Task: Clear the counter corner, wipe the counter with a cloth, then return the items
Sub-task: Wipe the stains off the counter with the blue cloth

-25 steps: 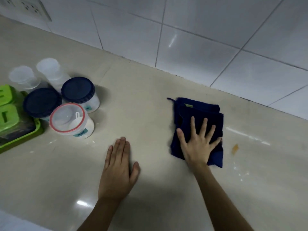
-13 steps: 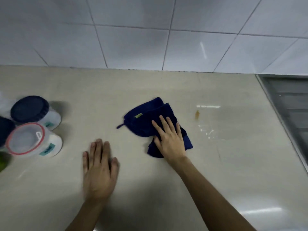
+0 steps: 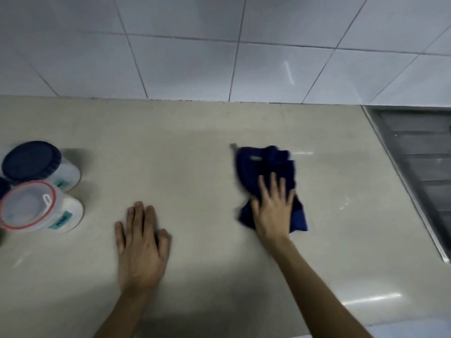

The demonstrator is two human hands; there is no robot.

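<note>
**Palm on the cloth, other hand braced**

The left hand point(image 3: 141, 247) lies flat on the beige counter point(image 3: 195, 154), fingers together, holding nothing. The right hand point(image 3: 274, 211) presses spread fingers point(image 3: 264, 189) onto the crumpled blue cloth point(image 3: 266, 167), which bunches beyond the fingertips. Far left stand a red-rimmed jar point(image 3: 41, 208) and a navy-lidded jar point(image 3: 36, 164); a steel drainboard point(image 3: 419, 162) borders the right.

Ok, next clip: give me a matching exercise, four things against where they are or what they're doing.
Things:
1. cloth
2. left hand
3. red-rimmed jar
4. sink

Places or states:
A. flat on bare counter
B. far right edge
C. under the right hand
D. far left, in front of the blue-lidded jar

Pairs: 1-C, 2-A, 3-D, 4-B
</note>
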